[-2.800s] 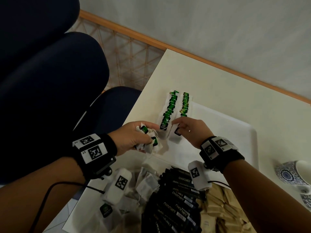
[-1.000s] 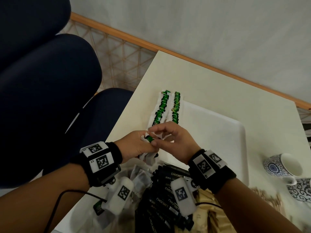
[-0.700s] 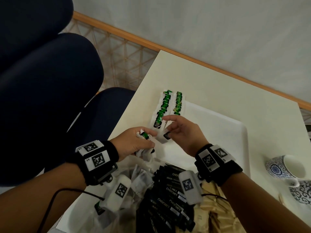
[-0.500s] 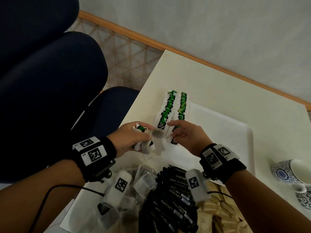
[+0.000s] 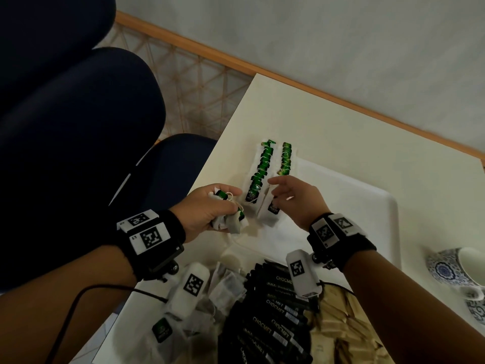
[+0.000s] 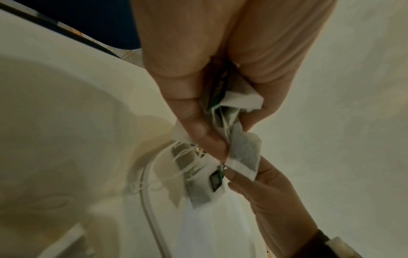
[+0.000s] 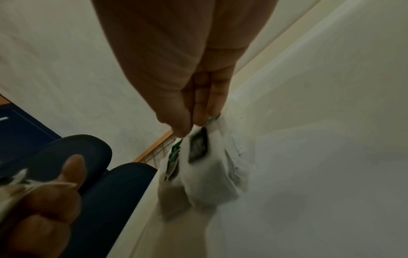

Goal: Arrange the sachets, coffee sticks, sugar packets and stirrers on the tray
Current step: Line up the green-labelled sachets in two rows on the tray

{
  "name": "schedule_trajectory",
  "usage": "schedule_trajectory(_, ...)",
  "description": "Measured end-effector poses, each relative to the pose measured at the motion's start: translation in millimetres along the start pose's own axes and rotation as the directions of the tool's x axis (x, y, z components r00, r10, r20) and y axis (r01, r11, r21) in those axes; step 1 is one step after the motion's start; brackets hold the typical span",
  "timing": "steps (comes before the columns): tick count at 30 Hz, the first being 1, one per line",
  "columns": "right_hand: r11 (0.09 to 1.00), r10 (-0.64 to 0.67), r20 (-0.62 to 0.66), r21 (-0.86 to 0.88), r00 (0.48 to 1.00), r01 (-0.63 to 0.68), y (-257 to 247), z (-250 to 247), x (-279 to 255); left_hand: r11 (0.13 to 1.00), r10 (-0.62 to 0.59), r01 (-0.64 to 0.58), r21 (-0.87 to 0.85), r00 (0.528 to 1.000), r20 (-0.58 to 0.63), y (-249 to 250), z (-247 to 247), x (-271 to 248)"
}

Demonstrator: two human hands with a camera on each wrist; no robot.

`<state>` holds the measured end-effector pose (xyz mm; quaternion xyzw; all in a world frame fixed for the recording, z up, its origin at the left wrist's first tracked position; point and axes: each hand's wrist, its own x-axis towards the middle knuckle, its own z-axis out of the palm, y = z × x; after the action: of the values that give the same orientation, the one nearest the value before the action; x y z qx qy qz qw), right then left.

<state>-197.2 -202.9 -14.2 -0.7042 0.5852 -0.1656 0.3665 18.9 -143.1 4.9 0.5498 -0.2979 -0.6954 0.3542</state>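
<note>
At the near left corner of the white tray (image 5: 367,206), which rests on the cream table (image 5: 328,122), two rows of tea sachets (image 5: 262,169) with green tags are laid side by side, overlapping along the tray's left edge. A bunch of sachets (image 5: 231,222) is clutched in the left hand (image 5: 207,211), its fingers curled round the paper bags and loose strings, just left of the rows. One single sachet (image 5: 270,208) is pinched between thumb and fingertips of the right hand (image 5: 296,200) and is held at the near end of the right row; whether it touches the tray cannot be told. Nearer the person, a heap is seen: loose sachets (image 5: 225,285) at the left, black coffee sticks (image 5: 273,319) in the middle, and tan sugar packets (image 5: 341,324) at the right. A blue-patterned cup (image 5: 459,269) stands on the table, well apart to the right of the tray. Dark blue chairs (image 5: 78,114) are seen beyond the table's left edge.
</note>
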Motion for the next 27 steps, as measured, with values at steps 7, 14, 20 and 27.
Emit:
schedule_trajectory(7, 0.941, -0.058, 0.141, 0.337, 0.988, 0.007, -29.3, 0.7, -29.2, 0.999, 0.02, -0.018, -0.042, 0.999, 0.033, -0.1, 12.2, 1.1)
schedule_trajectory(14, 0.871, 0.028, 0.169, 0.479, 0.985, -0.107, -39.7, 8.0, -43.2, 0.997, 0.025, -0.021, -0.079, 0.998, 0.055, -2.6, 18.0, -4.3)
schedule_trajectory(20, 0.82, -0.031, 0.181, 0.567, 0.983, -0.078, -37.7, -8.0, -45.6, 0.999, 0.006, -0.003, -0.051, 0.999, 0.05, -6.1, 16.8, -8.8)
schedule_trajectory(27, 0.93, 0.034, 0.047, 0.365, 0.998, -0.049, -33.2, -13.9, -39.0, 0.998, 0.042, -0.042, -0.046, 0.999, -0.006, -6.9, 14.0, -9.6)
